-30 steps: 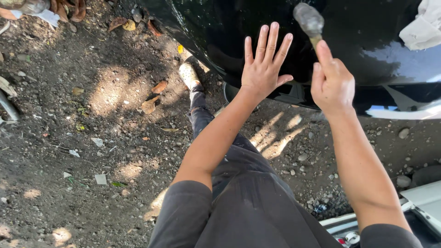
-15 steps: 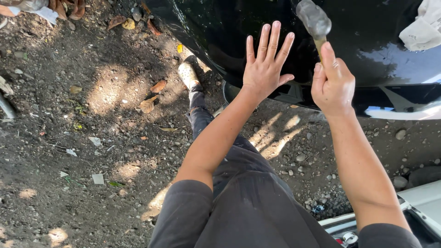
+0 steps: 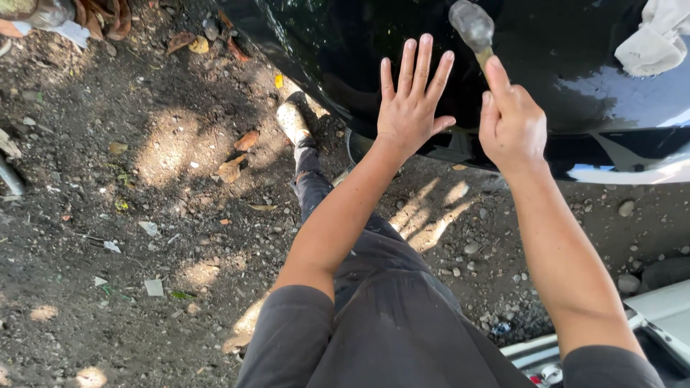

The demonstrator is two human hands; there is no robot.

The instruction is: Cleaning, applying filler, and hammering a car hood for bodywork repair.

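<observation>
My left hand (image 3: 411, 100) lies flat with fingers spread on a glossy black car body panel (image 3: 560, 72). My right hand (image 3: 512, 122) is closed round the wooden handle of a hammer (image 3: 471, 27), index finger stretched along the handle. The grey metal hammer head is up near the frame's top, over the panel just right of my left fingertips. Whether it touches the panel is unclear. My dark-trousered leg and a pale shoe (image 3: 293, 118) reach out under the panel's edge.
A white cloth (image 3: 658, 36) rests on the panel at the top right. Dirt ground with dry leaves (image 3: 237, 154), stones and scraps spreads to the left. A grey metal piece (image 3: 668, 309) lies at the bottom right.
The hammer head has shifted slightly up and left over the panel. My left hand stays pressed in the same spot.
</observation>
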